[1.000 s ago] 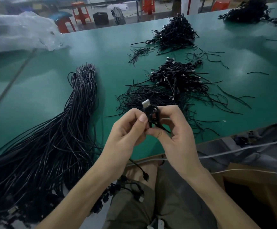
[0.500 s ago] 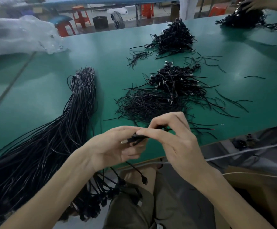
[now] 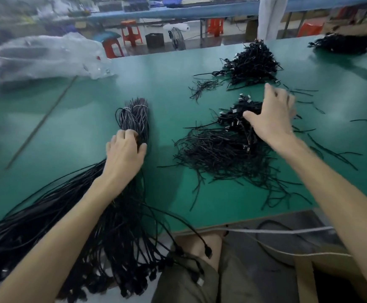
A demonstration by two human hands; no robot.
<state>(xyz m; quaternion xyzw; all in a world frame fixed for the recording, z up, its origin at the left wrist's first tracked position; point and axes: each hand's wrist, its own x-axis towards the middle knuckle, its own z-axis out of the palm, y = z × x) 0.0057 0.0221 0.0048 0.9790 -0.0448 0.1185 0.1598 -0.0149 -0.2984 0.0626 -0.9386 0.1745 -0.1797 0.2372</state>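
A thick bundle of long black cables (image 3: 134, 114) lies on the green table (image 3: 90, 127) and spills off the near edge at the left. My left hand (image 3: 124, 153) sits on this bundle, its fingers curled into the strands. To the right lies a pile of small coiled black cables with silver plugs (image 3: 235, 115), with loose black twist ties (image 3: 219, 154) spread in front of it. My right hand (image 3: 270, 114) hovers over that pile with fingers spread and blurred, holding nothing I can see.
Another heap of coiled cables (image 3: 252, 64) sits farther back, and one more (image 3: 346, 43) at the far right corner. A crumpled clear plastic bag (image 3: 44, 55) lies at the back left. A white cord (image 3: 276, 231) runs below the table's near edge, above my lap.
Both hands were together near the table edge working one small coiled cable. Now they have parted: the left went to the long bundle, the right reached out over the coiled pile without the cable.
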